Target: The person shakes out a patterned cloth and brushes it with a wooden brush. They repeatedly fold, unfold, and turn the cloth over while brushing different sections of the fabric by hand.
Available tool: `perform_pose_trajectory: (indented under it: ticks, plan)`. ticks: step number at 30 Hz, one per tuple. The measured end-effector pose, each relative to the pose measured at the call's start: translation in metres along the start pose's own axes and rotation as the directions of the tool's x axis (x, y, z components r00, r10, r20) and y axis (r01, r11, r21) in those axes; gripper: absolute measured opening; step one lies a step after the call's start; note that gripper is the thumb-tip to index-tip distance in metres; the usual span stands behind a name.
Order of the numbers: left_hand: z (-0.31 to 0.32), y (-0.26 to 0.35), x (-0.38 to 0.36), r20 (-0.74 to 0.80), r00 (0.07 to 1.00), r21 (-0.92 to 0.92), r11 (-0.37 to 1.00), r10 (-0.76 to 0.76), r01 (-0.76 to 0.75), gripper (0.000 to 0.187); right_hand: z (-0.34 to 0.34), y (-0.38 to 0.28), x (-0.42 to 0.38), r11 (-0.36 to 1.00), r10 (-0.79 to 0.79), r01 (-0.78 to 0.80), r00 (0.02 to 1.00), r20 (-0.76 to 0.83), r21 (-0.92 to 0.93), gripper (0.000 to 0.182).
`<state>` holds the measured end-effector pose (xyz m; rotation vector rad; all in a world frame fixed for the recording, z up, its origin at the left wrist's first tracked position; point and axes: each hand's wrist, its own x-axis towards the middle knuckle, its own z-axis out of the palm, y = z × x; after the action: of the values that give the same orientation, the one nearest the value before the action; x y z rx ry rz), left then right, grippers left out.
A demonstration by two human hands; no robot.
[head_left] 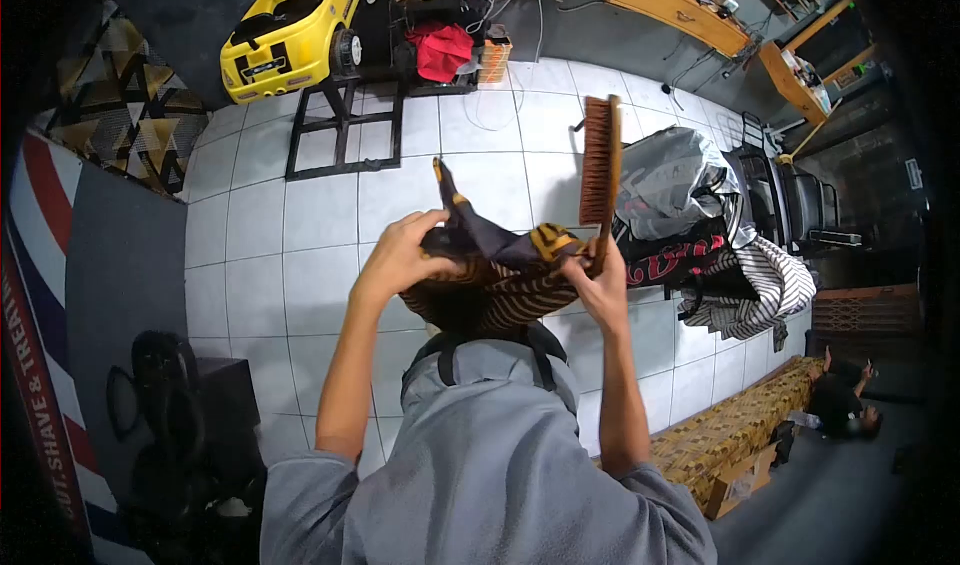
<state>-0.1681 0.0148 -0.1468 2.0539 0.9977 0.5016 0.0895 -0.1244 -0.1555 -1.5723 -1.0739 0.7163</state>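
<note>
Both my hands are in front of my body, with a dark cloth with gold patches stretched between them. My left hand grips its left side, thumb and fingers closed on the fabric; one narrow end sticks up beyond the fingers. A brown striped part hangs below, between the hands. My right hand pinches the gold-patterned right side of the cloth. In the same hand is a wooden brush, held upright by its handle, its reddish-brown bristles facing left.
Silver-grey plastic and striped fabric lie heaped to the right, beside a black chair. A black metal frame stands ahead near a yellow toy car. A person is at the far right by a patterned bench.
</note>
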Motion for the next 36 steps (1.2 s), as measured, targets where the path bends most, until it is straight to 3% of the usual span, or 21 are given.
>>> perform_pose_trajectory:
  ticks: [1, 3, 5, 6, 9, 13, 15, 17, 19, 21, 23, 24, 26, 27, 28, 29, 30, 31, 32, 33, 36]
  plan:
    - [0.000, -0.014, -0.001, 0.005, 1.000, 0.115, 0.993, 0.018, -0.018, 0.042, -0.012, -0.002, 0.004, 0.985, -0.153, 0.158, 0.986, 0.072, -0.067, 0.043]
    - [-0.003, -0.037, -0.007, -0.058, 0.998, 0.241, 0.971, 0.016, -0.002, 0.046, -0.028, 0.000, 0.005, 0.887, -0.075, 0.122, 0.990, 0.122, -0.446, 0.044]
    - [-0.008, -0.049, -0.012, -0.233, 0.972, 0.283, 0.957, 0.008, 0.060, 0.052, -0.043, 0.030, 0.011, 0.618, 0.077, -0.019, 0.996, 0.036, -0.786, 0.038]
    - [-0.013, -0.050, -0.013, -0.249, 0.967, 0.305, 0.944, -0.049, 0.126, 0.054, -0.055, 0.043, 0.015, 0.581, 0.115, -0.037, 0.993, 0.036, -0.813, 0.029]
    - [-0.017, -0.093, -0.015, -0.228, 0.965, 0.333, 0.921, -0.131, 0.204, 0.058, -0.088, 0.090, 0.029, 0.656, 0.094, -0.039, 0.995, 0.031, -0.753, 0.021]
    - [0.012, -0.138, -0.008, -0.006, 0.986, 0.368, 0.916, -0.169, 0.159, 0.046, -0.105, 0.121, 0.053, 0.625, 0.123, 0.010, 0.986, 0.111, -0.780, 0.017]
    - [0.014, -0.127, 0.009, -0.148, 0.982, 0.467, 0.866, -0.121, 0.177, 0.045, -0.105, 0.130, 0.068, 0.599, 0.060, 0.088, 0.986, 0.154, -0.796, 0.015]
    - [0.003, -0.094, 0.026, -0.346, 0.938, 0.530, 0.823, -0.010, 0.204, 0.048, -0.103, 0.102, 0.080, 0.632, -0.046, 0.028, 0.999, -0.001, -0.774, 0.019]
    - [-0.021, -0.027, 0.031, -0.546, 0.834, 0.397, 0.900, 0.075, 0.179, 0.054, -0.102, 0.059, 0.086, 0.747, -0.187, 0.025, 0.967, -0.174, -0.665, 0.027]
    - [-0.031, 0.017, 0.023, -0.726, 0.655, 0.360, 0.927, 0.208, 0.104, 0.058, -0.099, 0.009, 0.078, 0.847, -0.364, 0.172, 0.877, -0.313, -0.504, 0.033]
    - [-0.022, 0.043, 0.014, -0.797, 0.437, 0.486, 0.872, 0.416, 0.057, 0.060, -0.099, 0.015, 0.065, 0.915, -0.376, 0.248, 0.810, -0.450, -0.318, 0.037]
    - [-0.009, 0.030, 0.007, -0.766, 0.414, 0.531, 0.847, 0.492, -0.026, 0.062, -0.100, 0.035, 0.056, 0.919, -0.359, 0.238, 0.832, -0.422, -0.314, 0.038]
    - [0.033, 0.001, -0.007, -0.650, 0.607, 0.546, 0.836, 0.458, -0.046, 0.064, -0.094, 0.080, 0.036, 0.905, -0.367, 0.258, 0.875, -0.316, -0.338, 0.040]
    - [0.067, -0.024, -0.018, -0.566, 0.772, 0.431, 0.902, 0.289, -0.021, 0.062, -0.088, 0.100, 0.026, 0.882, -0.397, 0.296, 0.886, -0.240, -0.366, 0.041]
    - [0.102, -0.048, -0.037, -0.395, 0.918, 0.152, 0.982, -0.043, 0.111, 0.053, -0.087, 0.133, 0.010, 0.760, -0.385, 0.294, 0.922, -0.038, -0.580, 0.029]
    - [0.146, -0.104, -0.068, -0.167, 0.955, 0.493, 0.818, -0.246, 0.297, 0.040, -0.089, 0.184, -0.018, 0.790, -0.003, 0.051, 0.997, 0.080, -0.611, 0.027]
    - [0.228, -0.236, -0.127, 0.259, 0.802, 0.501, 0.784, -0.539, 0.365, 0.033, -0.087, 0.193, -0.030, 0.510, 0.536, -0.105, 0.815, 0.219, -0.854, 0.028]
    - [0.237, -0.265, -0.160, 0.257, 0.735, 0.350, 0.770, -0.627, 0.534, 0.035, -0.094, 0.270, -0.058, 0.467, 0.561, 0.022, 0.765, 0.316, -0.884, 0.033]
    - [0.245, -0.291, -0.191, 0.251, 0.659, 0.178, 0.703, -0.709, 0.688, 0.038, -0.097, 0.262, -0.064, 0.475, 0.631, 0.088, 0.659, 0.409, -0.875, 0.025]
    - [0.251, -0.315, -0.220, 0.243, 0.576, 0.014, 0.596, -0.781, 0.803, 0.042, -0.099, 0.256, -0.063, 0.502, 0.613, 0.039, 0.689, 0.387, -0.864, 0.024]
    - [0.149, -0.144, -0.121, 0.234, 0.837, 0.336, 0.849, -0.494, 0.407, 0.025, -0.109, 0.276, -0.051, 0.529, 0.529, -0.053, 0.801, 0.280, -0.847, 0.020]
